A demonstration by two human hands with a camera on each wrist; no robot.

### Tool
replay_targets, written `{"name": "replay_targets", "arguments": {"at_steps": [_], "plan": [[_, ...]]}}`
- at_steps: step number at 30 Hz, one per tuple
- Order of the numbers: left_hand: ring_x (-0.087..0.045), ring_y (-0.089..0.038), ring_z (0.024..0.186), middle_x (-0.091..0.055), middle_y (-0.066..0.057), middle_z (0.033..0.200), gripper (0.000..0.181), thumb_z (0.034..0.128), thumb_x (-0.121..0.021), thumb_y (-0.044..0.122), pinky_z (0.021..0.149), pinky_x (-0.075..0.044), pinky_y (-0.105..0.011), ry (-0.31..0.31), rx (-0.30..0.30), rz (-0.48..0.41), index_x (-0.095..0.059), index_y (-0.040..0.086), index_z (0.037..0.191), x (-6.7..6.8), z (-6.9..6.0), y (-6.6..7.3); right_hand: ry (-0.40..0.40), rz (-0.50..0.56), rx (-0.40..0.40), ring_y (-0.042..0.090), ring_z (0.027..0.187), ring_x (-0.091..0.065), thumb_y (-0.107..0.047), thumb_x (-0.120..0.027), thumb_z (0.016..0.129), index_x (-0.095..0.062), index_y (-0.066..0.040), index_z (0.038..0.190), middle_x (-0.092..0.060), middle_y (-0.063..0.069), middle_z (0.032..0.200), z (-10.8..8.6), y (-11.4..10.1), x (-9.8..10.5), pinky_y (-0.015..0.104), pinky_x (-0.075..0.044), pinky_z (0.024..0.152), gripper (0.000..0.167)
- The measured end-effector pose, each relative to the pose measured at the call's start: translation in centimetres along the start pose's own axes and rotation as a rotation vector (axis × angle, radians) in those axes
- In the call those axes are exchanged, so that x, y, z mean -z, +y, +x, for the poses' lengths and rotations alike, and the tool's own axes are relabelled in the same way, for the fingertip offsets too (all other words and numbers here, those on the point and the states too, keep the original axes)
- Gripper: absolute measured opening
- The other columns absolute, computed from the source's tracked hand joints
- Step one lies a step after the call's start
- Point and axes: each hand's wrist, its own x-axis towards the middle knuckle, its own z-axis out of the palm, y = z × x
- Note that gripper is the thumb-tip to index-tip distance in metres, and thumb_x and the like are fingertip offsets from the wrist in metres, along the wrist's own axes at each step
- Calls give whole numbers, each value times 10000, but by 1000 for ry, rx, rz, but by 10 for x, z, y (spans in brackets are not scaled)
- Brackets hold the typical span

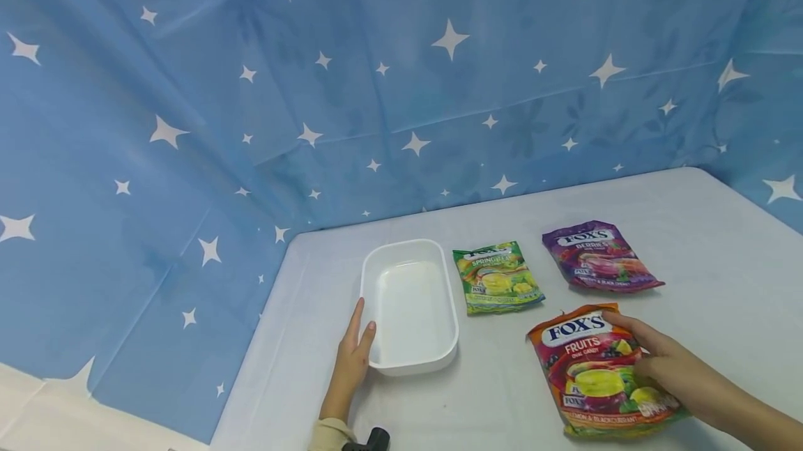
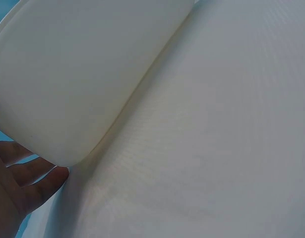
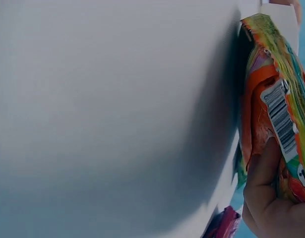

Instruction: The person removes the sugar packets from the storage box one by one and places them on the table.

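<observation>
In the head view my right hand (image 1: 677, 374) grips an orange and red Fox's Fruits candy bag (image 1: 592, 381) by its right side, held above the table. The right wrist view shows fingers curled under the bag's barcoded back (image 3: 281, 119). My left hand (image 1: 351, 364) lies along the left side of a white rectangular tub (image 1: 454, 318), fingers extended against its wall. From the left wrist view, the fingertips touch the tub's outer side near a lower corner. Nothing is inside the tub.
A green Fox's Spring Tea bag (image 1: 495, 280) lies right of the tub. Beyond the held bag is a purple Fox's Berries bag (image 1: 596, 256). All stand on a white-covered table (image 1: 489, 402), with a blue starry curtain (image 1: 401, 74) behind it.
</observation>
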Motion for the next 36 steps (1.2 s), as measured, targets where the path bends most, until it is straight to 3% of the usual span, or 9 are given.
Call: {"name": "replay_targets", "arguments": {"at_steps": [10, 18, 24, 27, 31, 35, 36], "plan": [[-163, -364, 1384, -190, -154, 1509, 562, 963, -433, 294, 1118, -152, -550, -2, 12, -1, -223, 125, 1456, 3, -3, 2, -5, -206, 19, 584, 1075, -309, -52, -524, 810, -64, -5, 1441, -51, 433, 1335, 3, 6, 5, 522, -518, 769, 782], [-167, -372, 1380, -195, -161, 1505, 565, 963, -426, 309, 1115, -154, -553, -2, 5, 5, -227, 114, 1454, 3, -2, -3, 14, -300, 39, 454, 1001, -482, -51, -560, 802, -140, 30, 1421, -189, 439, 1314, 9, 12, 5, 479, -527, 732, 753], [-185, -376, 1374, -213, -158, 1501, 570, 960, -425, 332, 1109, -167, -561, 11, 12, 5, -239, 110, 1450, 0, -3, -8, 15, -333, 33, 253, 900, -517, -65, -585, 794, -188, 51, 1408, -312, 402, 1293, 11, 16, 6, 369, -508, 694, 740], [-190, -386, 1370, -216, -167, 1498, 568, 961, -421, 332, 1103, -169, -570, 12, 8, 5, -241, 104, 1449, -1, -3, -9, 3, -376, 36, 361, 921, -528, -78, -597, 792, -209, 59, 1400, -333, 398, 1288, 10, 18, 6, 441, -520, 706, 734], [-182, -396, 1368, -207, -180, 1497, 569, 965, -413, 329, 1100, -166, -576, -4, 5, 13, -232, 94, 1450, 0, -3, -9, 28, -514, 99, 493, 995, -508, -117, -634, 794, -282, 63, 1379, -387, 392, 1267, 11, 22, 5, 553, -510, 709, 706], [-172, -405, 1369, -197, -192, 1499, 581, 963, -414, 336, 1098, -164, -584, -26, 19, 45, -218, 94, 1454, 5, -2, -9, 127, -745, 195, 460, 945, -510, -226, -710, 745, -449, 8, 1306, -418, 376, 1246, 17, 23, 4, 565, -508, 678, 661], [-173, -414, 1366, -196, -199, 1498, 585, 964, -412, 342, 1091, -167, -597, -37, 14, 69, -213, 96, 1455, 7, -1, -9, 160, -806, 223, 505, 968, -486, -252, -722, 731, -491, -2, 1275, -417, 378, 1247, 19, 23, 4, 594, -496, 687, 642]]}}
